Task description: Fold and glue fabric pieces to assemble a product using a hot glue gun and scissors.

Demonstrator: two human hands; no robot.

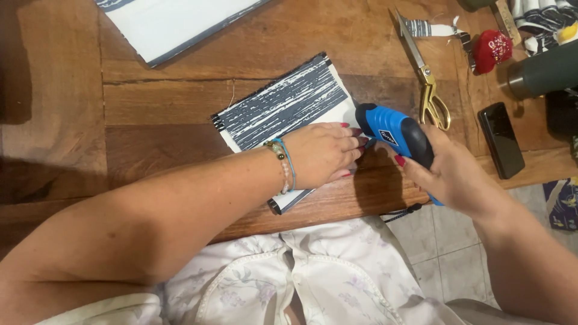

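Striped fabric panel (283,105), dark blue and white, lies flat on the wooden table (150,114) near its front edge, and everything else is best placed from it. Your left hand (322,153) rests palm-down on the panel's right front part, fingers (349,133) laid close together and pressing the cloth flat. Your right hand (451,174) is wrapped around the blue and black glue gun (394,133), fingers closed on its grip and one finger near the trigger; its nozzle points at the panel's right edge, just beside your left fingertips. Whether the nozzle touches the cloth you cannot tell, since your fingers hide it.

This looks like the gluing step along that right edge. A next move would call for a steady nozzle on the seam line, with your left fingertips kept just clear of hot glue while holding the cloth taut.

Right of the panel, beyond the gun, lie gold-handled scissors (424,78) and a dark phone (501,139). Farther right and back sit a red pincushion (492,49) and a dark green bottle (545,71) on its side. Behind the panel to the left lies a larger white board with a dark border (174,21).
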